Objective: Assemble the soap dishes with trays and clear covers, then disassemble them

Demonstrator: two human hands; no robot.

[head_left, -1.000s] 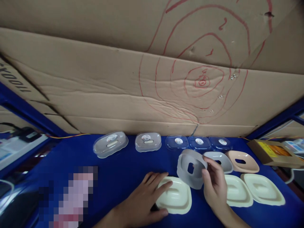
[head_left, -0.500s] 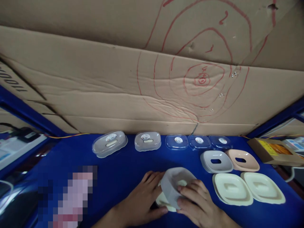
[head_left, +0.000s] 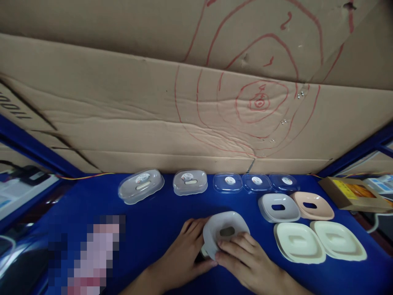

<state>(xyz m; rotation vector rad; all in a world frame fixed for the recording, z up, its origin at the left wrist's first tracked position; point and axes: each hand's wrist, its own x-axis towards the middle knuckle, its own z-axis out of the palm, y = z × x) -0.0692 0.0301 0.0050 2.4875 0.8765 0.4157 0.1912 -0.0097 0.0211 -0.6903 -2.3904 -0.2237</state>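
A grey soap dish tray [head_left: 216,224] with an oval slot is gripped by my right hand [head_left: 242,258], its fingers over the near right rim. Below it, a small piece of a cream base [head_left: 205,250] shows at the left; the rest is hidden under the grey tray. My left hand [head_left: 187,250] is closed around the left side of these parts, thumb toward the front and fingers behind. The grey tray sits tilted over the cream base; whether it is fully seated I cannot tell.
Two lidded grey soap dishes [head_left: 143,186] and several clear lids [head_left: 227,186] line the back. At the right are a grey tray [head_left: 267,211], a peach tray [head_left: 325,209] and two cream bases [head_left: 302,254]. A cardboard panel [head_left: 123,102] stands behind; a box [head_left: 340,196] is far right.
The grey tray has been lowered from a steep tilt to lie flatter over the cream base, now covering most of it. My right hand moved slightly left with it.
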